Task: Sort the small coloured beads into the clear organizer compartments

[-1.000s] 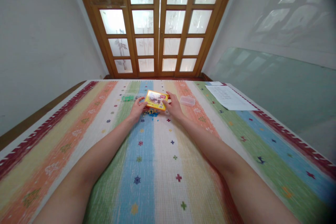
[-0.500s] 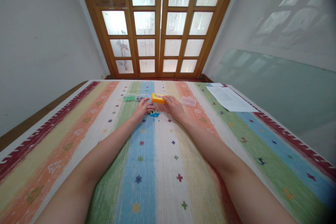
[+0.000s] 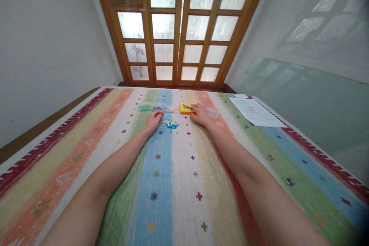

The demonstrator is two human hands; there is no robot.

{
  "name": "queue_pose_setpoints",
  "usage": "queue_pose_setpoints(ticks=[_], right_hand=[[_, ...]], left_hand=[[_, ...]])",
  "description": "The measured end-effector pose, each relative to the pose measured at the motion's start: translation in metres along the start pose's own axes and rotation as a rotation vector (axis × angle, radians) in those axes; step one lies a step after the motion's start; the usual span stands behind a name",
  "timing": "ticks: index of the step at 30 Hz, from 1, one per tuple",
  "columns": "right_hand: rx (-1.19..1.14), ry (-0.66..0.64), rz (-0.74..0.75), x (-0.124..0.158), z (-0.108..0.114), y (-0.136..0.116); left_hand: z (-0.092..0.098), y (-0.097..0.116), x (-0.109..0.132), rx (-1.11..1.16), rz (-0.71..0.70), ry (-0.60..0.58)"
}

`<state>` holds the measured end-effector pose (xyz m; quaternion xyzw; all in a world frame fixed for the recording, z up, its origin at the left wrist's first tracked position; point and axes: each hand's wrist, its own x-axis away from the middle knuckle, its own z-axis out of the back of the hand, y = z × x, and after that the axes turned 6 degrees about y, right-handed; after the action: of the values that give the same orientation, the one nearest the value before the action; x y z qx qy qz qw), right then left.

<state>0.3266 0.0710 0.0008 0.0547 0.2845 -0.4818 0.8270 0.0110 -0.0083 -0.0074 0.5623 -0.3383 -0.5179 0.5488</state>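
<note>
My right hand (image 3: 201, 115) grips the right end of a small yellow box (image 3: 186, 108) with a printed picture on top; the box is at the far part of the table. My left hand (image 3: 154, 120) is closed with its fingertips together, left of a loose pile of small blue and cream pieces (image 3: 172, 124). Whatever it may hold is too small to make out. Just beyond it stand small clear boxes: one with green pieces (image 3: 144, 107), one with dark pieces (image 3: 159, 107), and another with some pale pieces (image 3: 172, 110).
A clear plastic container (image 3: 213, 113) lies right of my right hand, partly behind it. Printed paper sheets (image 3: 255, 110) rest at the table's right side. A striped cloth (image 3: 178, 184) covers the table. Wood-framed glass doors (image 3: 173, 27) stand beyond the far edge.
My right hand has moved the yellow box to the right, away from above the pile. My left hand has drawn back slightly from the pile, and its fingers have closed.
</note>
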Motion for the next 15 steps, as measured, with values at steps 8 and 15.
queue_pose_setpoints(ticks=[8, 15], right_hand=[[-0.052, 0.024, 0.065, -0.029, -0.025, -0.073], [0.018, 0.017, 0.103, -0.037, -0.042, -0.099]], left_hand=[[-0.001, -0.003, 0.004, -0.304, -0.239, -0.022], [0.001, 0.002, 0.009, -0.346, -0.314, -0.053]])
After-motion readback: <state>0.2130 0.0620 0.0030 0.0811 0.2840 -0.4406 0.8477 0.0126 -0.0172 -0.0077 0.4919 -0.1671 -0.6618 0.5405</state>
